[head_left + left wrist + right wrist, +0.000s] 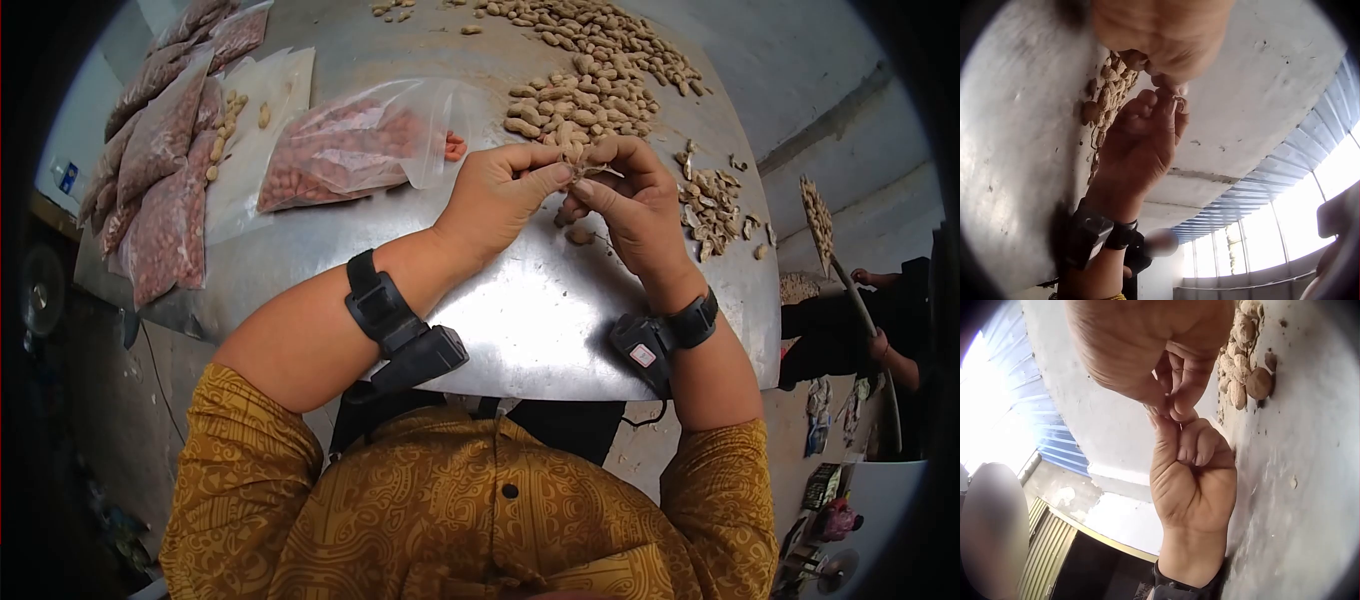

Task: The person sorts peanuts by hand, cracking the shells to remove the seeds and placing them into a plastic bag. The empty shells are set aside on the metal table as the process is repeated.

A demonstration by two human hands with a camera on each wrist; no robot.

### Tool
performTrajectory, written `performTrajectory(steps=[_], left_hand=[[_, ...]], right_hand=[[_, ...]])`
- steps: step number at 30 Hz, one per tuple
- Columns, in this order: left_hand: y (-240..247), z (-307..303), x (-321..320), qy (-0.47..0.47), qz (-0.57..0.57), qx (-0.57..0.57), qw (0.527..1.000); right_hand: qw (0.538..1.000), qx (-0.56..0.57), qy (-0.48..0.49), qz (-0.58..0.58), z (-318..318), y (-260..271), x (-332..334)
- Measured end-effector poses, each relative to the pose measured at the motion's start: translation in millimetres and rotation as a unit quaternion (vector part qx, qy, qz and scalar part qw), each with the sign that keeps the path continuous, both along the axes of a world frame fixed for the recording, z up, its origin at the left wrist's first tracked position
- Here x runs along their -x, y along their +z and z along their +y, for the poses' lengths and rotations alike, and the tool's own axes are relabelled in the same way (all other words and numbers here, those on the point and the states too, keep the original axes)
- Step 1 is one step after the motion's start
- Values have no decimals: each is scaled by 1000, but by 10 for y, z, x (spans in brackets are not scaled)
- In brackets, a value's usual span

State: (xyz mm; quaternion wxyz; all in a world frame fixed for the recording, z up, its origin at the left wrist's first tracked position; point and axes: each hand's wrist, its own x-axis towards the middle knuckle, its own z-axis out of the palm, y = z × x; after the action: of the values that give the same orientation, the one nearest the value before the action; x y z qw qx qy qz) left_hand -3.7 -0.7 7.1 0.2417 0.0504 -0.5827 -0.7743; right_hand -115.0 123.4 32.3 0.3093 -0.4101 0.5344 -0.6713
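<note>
Over the metal table, my left hand and right hand meet fingertip to fingertip. Between thumbs and forefingers they pinch a small peanut, its shell looking broken and largely covered by the fingers. A bit of pale shell shows at the right hand's fingertips in the left wrist view. Just beyond the hands lies a heap of unshelled peanuts. One dark round peanut sits at the heap's near edge in the right wrist view. Empty shells are scattered right of my right hand.
A clear bag of red peanut kernels lies open toward the heap. More filled bags are piled at the table's left end, beside a few loose peanuts. Another person holds a long handle at the right.
</note>
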Motion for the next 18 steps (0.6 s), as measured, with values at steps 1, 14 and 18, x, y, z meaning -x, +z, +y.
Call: performTrajectory(steps=[1, 14, 18], left_hand=[[8, 2, -4, -6, 1, -16, 1000], [35, -10, 10, -18, -47, -5, 999], [48, -15, -1, -21, -49, -15, 998]], right_hand=[[1000, -7, -5, 20, 5, 17, -5], [858, -153, -242, 426, 400, 357, 612], [703, -280, -341, 558, 746, 364, 916]])
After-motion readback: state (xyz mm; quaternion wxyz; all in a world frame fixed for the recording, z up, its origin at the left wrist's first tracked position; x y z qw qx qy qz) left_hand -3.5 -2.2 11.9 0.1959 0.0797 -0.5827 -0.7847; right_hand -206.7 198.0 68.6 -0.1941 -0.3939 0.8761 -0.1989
